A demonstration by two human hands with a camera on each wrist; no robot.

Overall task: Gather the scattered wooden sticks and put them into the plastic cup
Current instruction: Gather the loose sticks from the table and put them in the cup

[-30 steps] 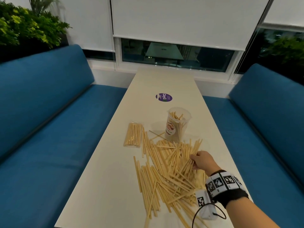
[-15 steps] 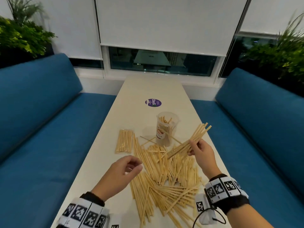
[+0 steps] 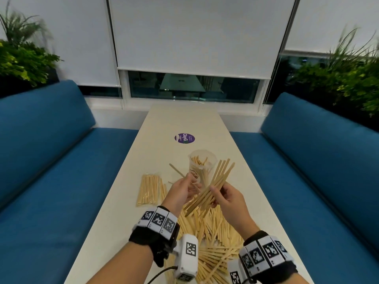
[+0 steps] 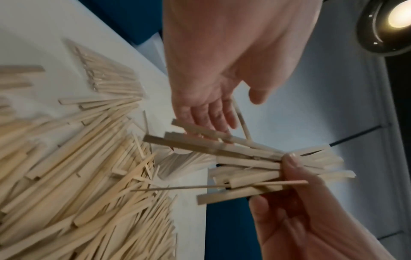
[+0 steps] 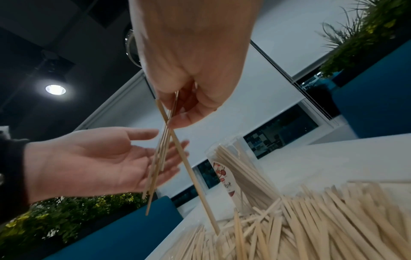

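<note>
My right hand (image 3: 217, 191) grips a bundle of wooden sticks (image 3: 220, 175), held slanted in the air just in front of the clear plastic cup (image 3: 202, 160). The cup stands upright mid-table with several sticks in it. My left hand (image 3: 191, 181) is open with its palm turned toward the bundle, and its straight fingers (image 4: 211, 119) touch the bundle's lower end (image 4: 244, 163). In the right wrist view the right hand's thumb and fingers (image 5: 177, 112) pinch the bundle (image 5: 160, 158) beside the left palm (image 5: 100, 163). A large loose pile of sticks (image 3: 213, 238) lies on the table beneath both hands.
A clear packet of sticks (image 3: 148, 189) lies left of the pile. One loose stick (image 3: 176, 171) lies left of the cup. A purple round sticker (image 3: 184, 138) is farther back on the narrow white table (image 3: 114, 212). Blue benches (image 3: 61, 181) flank both sides.
My right hand picked a bundle of sticks off the pile and raised it toward the cup. My left hand came into view and rose to meet the bundle.
</note>
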